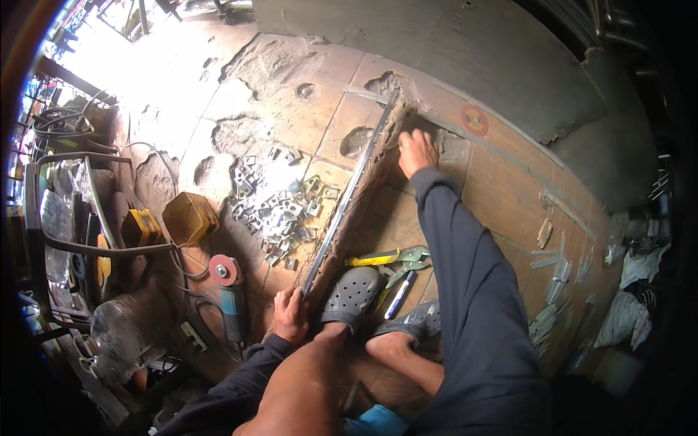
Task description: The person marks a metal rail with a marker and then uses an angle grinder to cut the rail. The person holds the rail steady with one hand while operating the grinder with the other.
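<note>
A long, narrow metal strip [352, 185] lies along the edge of a rough brown bar [367, 178], running from near my feet toward the far floor. My left hand [291, 317] is closed at the near end of the strip, thumb and fingers pressed to it. Beside the bar's far part, my right hand [418, 151] is closed with its fingers bent down; what they hold, if anything, is hidden. Pliers [409, 259], a yellow-handled tool [374, 258] and a blue-and-white marker [400, 294] rest by my grey clogs [352, 293].
Left of the bar lies a heap of small metal brackets [280, 211]. An angle grinder [230, 298] with a red disc stands nearby, beside a yellowish open container [190, 219]. A loose red disc [474, 120] and thin metal offcuts [558, 280] lie right. Dark sheet [494, 58] covers the far floor.
</note>
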Motion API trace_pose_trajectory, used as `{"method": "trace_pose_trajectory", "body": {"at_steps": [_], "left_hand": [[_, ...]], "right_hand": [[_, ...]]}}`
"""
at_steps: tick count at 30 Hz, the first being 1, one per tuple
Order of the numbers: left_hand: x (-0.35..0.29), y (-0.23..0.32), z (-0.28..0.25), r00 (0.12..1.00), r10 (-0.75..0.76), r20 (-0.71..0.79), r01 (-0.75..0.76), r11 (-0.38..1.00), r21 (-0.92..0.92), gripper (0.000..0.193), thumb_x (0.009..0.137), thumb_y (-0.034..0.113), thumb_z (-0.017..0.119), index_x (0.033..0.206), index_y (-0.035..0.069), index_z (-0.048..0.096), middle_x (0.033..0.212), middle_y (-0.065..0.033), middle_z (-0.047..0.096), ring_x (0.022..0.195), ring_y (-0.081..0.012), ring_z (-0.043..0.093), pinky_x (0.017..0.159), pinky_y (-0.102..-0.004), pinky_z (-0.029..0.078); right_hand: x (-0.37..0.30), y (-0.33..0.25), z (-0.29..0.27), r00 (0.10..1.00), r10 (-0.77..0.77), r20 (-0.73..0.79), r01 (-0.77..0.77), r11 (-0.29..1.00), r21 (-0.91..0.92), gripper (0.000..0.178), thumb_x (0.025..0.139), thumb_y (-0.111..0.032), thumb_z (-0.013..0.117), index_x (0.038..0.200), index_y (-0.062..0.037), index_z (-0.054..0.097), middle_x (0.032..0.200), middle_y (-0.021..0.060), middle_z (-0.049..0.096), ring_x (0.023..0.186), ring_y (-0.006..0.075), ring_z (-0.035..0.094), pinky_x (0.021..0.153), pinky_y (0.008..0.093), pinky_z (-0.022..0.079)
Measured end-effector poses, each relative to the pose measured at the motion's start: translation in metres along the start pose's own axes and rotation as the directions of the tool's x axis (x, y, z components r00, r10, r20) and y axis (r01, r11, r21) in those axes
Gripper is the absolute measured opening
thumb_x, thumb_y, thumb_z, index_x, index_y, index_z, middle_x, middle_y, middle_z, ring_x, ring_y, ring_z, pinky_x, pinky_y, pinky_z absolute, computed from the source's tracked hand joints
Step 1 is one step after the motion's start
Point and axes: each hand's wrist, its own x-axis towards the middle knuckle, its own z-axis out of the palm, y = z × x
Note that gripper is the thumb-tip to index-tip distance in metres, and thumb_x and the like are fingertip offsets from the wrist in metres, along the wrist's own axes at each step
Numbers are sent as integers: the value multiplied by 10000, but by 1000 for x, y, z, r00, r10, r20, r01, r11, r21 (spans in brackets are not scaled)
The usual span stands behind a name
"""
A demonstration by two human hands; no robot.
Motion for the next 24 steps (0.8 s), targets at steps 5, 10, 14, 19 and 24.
{"method": "trace_pose_trajectory", "body": {"at_steps": [5,10,14,19,24], "left_hand": [[10,5,10,999,5,37,-6,1000,24,464,850,38,701,1299,11,587,1183,-194,599,1056,-388,565,907,-485,440],[12,5,9,1000,13,26,-14,999,32,464,857,51,703,1305,21,587,1184,-173,604,1058,-370,567,909,-481,429],[11,5,10,999,17,29,-19,999,43,463,858,50,702,1306,22,587,1180,-178,604,1053,-374,569,909,-480,431],[12,2,11,999,28,31,-28,1000,13,465,855,40,699,1304,11,583,1179,-190,606,1048,-388,573,908,-483,437],[13,1,12,1000,-11,-10,11,1000,1,456,859,34,696,1297,-7,581,1176,-212,607,1061,-405,575,921,-480,447]], "right_hand": [[-18,13,13,999,-38,-32,49,853,520,445,862,46,643,1297,-35,590,1213,202,601,1155,425,590,1011,457,495],[0,5,9,991,-37,129,-6,947,321,404,888,-42,679,1283,-62,598,1137,196,598,1130,403,602,950,471,511],[2,10,-1,967,-254,31,250,963,99,353,900,-115,703,1245,-99,626,1270,138,593,1107,358,635,946,480,509],[4,18,-3,935,-342,90,334,938,98,352,904,-100,701,1249,-124,640,1319,101,586,1187,317,608,943,478,507],[8,21,-2,919,-378,110,380,925,-1,258,910,-101,693,1159,-153,644,1129,108,578,1093,322,601,885,493,484]]}}
